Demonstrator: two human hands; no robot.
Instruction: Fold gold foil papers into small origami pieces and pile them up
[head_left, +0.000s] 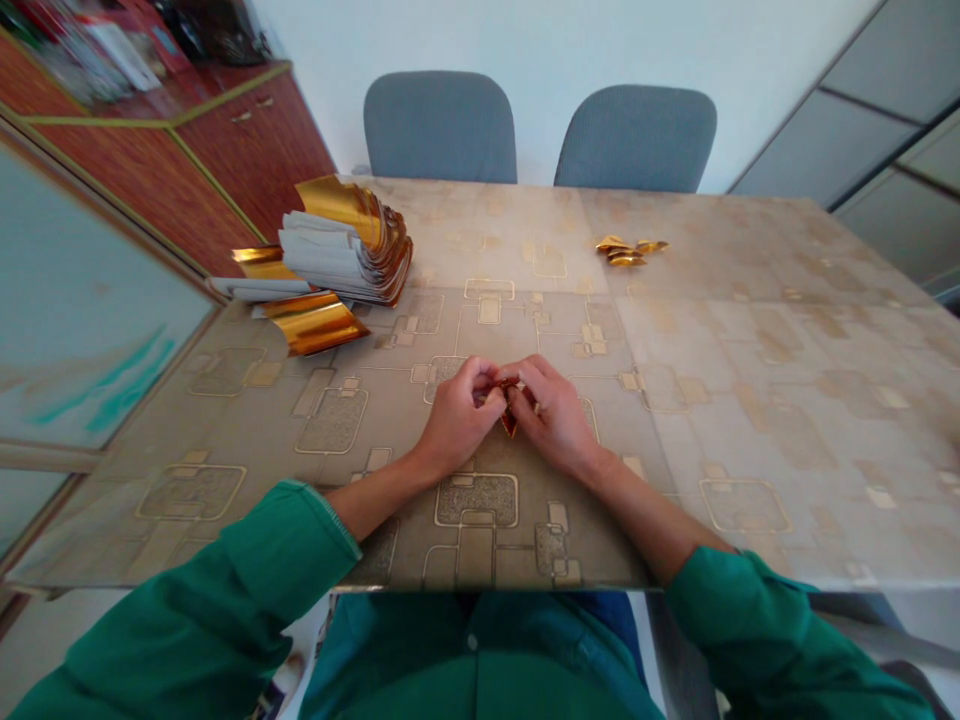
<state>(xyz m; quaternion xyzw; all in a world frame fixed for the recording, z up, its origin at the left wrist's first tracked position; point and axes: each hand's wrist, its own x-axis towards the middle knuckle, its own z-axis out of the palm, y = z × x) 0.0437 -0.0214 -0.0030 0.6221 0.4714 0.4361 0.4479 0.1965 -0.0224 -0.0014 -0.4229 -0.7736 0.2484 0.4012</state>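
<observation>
A small folded piece of gold foil paper (510, 420) is pinched between my two hands, low over the middle of the table. My left hand (466, 410) is closed, its thumb and fingers on the paper's left side. From the right, my right hand (551, 410) closes on the same piece, thumb pressed against it. Fingers cover most of the paper; a pointed, shiny tip shows below them. Further back on the right lie several folded gold paper pieces (622, 253) in a small cluster.
A thick stack of gold foil paper sheets (322, 255) with pale undersides sits at the back left, one loose sheet (315, 322) curling before it. The table (750, 350) has a patterned cover. Two grey chairs (441, 130) stand behind it; a wooden cabinet (247, 150) is at left.
</observation>
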